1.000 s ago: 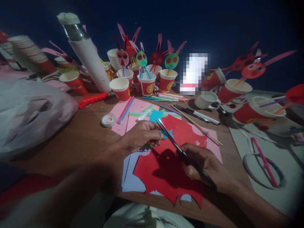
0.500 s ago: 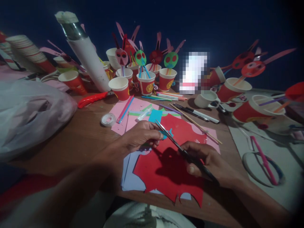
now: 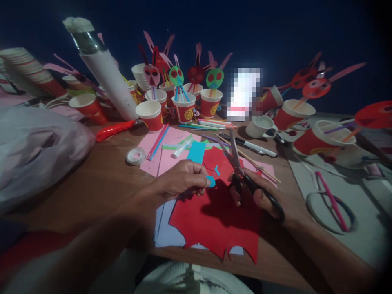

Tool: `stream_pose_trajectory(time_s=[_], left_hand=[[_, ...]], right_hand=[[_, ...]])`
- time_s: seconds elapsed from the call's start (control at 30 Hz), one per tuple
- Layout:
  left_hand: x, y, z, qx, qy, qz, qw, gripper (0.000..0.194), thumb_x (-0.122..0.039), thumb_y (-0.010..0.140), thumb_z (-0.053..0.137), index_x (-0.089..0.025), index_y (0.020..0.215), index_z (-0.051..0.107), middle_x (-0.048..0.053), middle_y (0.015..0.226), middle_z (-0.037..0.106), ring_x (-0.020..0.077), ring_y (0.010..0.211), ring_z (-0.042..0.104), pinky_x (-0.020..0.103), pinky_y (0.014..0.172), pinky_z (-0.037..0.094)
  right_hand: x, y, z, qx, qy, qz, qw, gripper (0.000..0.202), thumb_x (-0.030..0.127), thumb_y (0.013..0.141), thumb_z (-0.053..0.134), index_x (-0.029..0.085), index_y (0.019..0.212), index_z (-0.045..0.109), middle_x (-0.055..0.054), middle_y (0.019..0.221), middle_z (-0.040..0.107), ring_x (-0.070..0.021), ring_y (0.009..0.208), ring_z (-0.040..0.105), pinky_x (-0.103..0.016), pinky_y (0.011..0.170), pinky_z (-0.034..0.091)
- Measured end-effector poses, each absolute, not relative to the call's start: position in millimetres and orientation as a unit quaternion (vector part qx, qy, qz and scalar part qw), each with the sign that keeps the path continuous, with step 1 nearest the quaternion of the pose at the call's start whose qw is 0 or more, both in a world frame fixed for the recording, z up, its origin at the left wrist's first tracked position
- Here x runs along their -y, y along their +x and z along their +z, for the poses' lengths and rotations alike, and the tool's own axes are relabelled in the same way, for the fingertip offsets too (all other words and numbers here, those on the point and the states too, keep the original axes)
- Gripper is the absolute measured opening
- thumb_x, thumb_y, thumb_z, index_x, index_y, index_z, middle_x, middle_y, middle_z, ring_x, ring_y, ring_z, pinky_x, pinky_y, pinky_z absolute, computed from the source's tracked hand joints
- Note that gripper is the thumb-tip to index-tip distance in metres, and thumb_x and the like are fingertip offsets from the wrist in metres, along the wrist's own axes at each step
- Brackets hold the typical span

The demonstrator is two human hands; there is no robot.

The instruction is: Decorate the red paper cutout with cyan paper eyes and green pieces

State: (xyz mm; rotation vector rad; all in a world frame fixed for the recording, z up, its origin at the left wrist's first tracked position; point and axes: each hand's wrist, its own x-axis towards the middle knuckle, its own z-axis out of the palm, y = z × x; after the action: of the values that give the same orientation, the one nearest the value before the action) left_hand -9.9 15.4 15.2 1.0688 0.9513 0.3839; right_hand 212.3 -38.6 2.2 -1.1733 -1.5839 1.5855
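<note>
My left hand (image 3: 186,179) pinches a small rounded piece of blue paper (image 3: 211,181) between thumb and fingers. In my right hand (image 3: 266,196) are black-handled scissors (image 3: 237,165), their blades parted and pointing up and away from me. Below both hands lies a red paper sheet (image 3: 211,220) with curved cuts along its edges. A small blue scrap (image 3: 217,170) rests on it, just beyond the held piece. A larger strip of blue paper (image 3: 196,151) lies behind my left hand, beside a clear glue stick (image 3: 183,148).
Red paper cups (image 3: 150,115) with paper figures on straws line the back. A white mug (image 3: 260,127), pens and a wooden stick (image 3: 248,157) lie at right. Clear tape (image 3: 135,156), a red-handled tool (image 3: 114,130) and a plastic bag (image 3: 43,151) are at left.
The scissors have opened and moved away from the blue paper, which my left hand still holds. A small blue scrap now lies loose on the red sheet. The view has shifted slightly.
</note>
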Motion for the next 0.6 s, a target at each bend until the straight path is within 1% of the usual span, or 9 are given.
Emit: stream_pose_trajectory(time_s=[0.07, 0.17, 0.23, 0.37, 0.47, 0.6], left_hand=[[-13.0, -7.7, 14.2, -0.426, 0.512, 0.154, 0.729, 0.014, -0.024, 0.064, 0.063, -0.015, 0.059, 0.055, -0.003, 0.045, 0.054, 0.0059, 0.038, 0.043, 0.016, 0.036, 0.028], [-9.0, -4.2, 11.5, -0.397, 0.543, 0.122, 0.730, 0.014, -0.024, 0.065, 0.063, -0.014, 0.059, 0.056, -0.002, 0.049, 0.056, 0.0058, 0.042, 0.044, 0.017, 0.040, 0.029], [-6.3, -2.2, 8.6, -0.377, 0.553, 0.102, 0.736, 0.014, -0.025, 0.067, 0.062, -0.014, 0.060, 0.056, -0.002, 0.051, 0.056, 0.0060, 0.043, 0.044, 0.017, 0.042, 0.029], [-2.0, 0.4, -0.1, -0.371, 0.567, 0.076, 0.732, 0.012, -0.024, 0.068, 0.060, -0.014, 0.062, 0.056, -0.002, 0.052, 0.056, 0.0062, 0.043, 0.041, 0.019, 0.042, 0.029], [-0.4, 1.4, -4.8, -0.373, 0.578, 0.064, 0.723, 0.009, -0.022, 0.068, 0.058, -0.014, 0.063, 0.057, -0.003, 0.053, 0.056, 0.0065, 0.043, 0.041, 0.019, 0.043, 0.029], [0.4, 2.0, -3.5, -0.369, 0.597, 0.049, 0.711, 0.006, -0.018, 0.067, 0.056, -0.014, 0.062, 0.057, -0.004, 0.053, 0.054, 0.0062, 0.044, 0.041, 0.019, 0.043, 0.029]], right_hand=[[37.6, 210.3, 4.9, 0.604, -0.434, 0.594, 0.308, 0.049, 0.068, 0.075, 0.053, 0.022, 0.093, 0.049, -0.004, 0.078, 0.057, -0.0176, 0.069, 0.051, -0.029, 0.063, 0.043], [37.8, 204.1, 6.9, 0.592, -0.447, 0.594, 0.310, 0.042, 0.054, 0.072, 0.067, 0.021, 0.092, 0.049, -0.003, 0.079, 0.059, -0.0163, 0.070, 0.054, -0.027, 0.063, 0.044], [39.2, 199.6, 5.9, 0.584, -0.452, 0.595, 0.315, 0.039, 0.044, 0.070, 0.072, 0.021, 0.091, 0.048, -0.002, 0.080, 0.059, -0.0150, 0.070, 0.054, -0.026, 0.062, 0.044], [43.4, 194.0, 0.9, 0.581, -0.448, 0.598, 0.322, 0.037, 0.031, 0.068, 0.074, 0.021, 0.092, 0.048, 0.003, 0.075, 0.054, -0.0113, 0.064, 0.049, -0.023, 0.058, 0.043], [44.9, 191.3, -0.8, 0.566, -0.435, 0.620, 0.326, 0.034, 0.022, 0.067, 0.073, 0.021, 0.088, 0.046, 0.005, 0.069, 0.048, -0.0114, 0.066, 0.048, -0.022, 0.058, 0.041], [44.8, 187.6, -0.1, 0.543, -0.424, 0.641, 0.338, 0.032, 0.017, 0.065, 0.071, 0.020, 0.083, 0.045, 0.005, 0.068, 0.048, -0.0099, 0.064, 0.046, -0.021, 0.055, 0.040]])
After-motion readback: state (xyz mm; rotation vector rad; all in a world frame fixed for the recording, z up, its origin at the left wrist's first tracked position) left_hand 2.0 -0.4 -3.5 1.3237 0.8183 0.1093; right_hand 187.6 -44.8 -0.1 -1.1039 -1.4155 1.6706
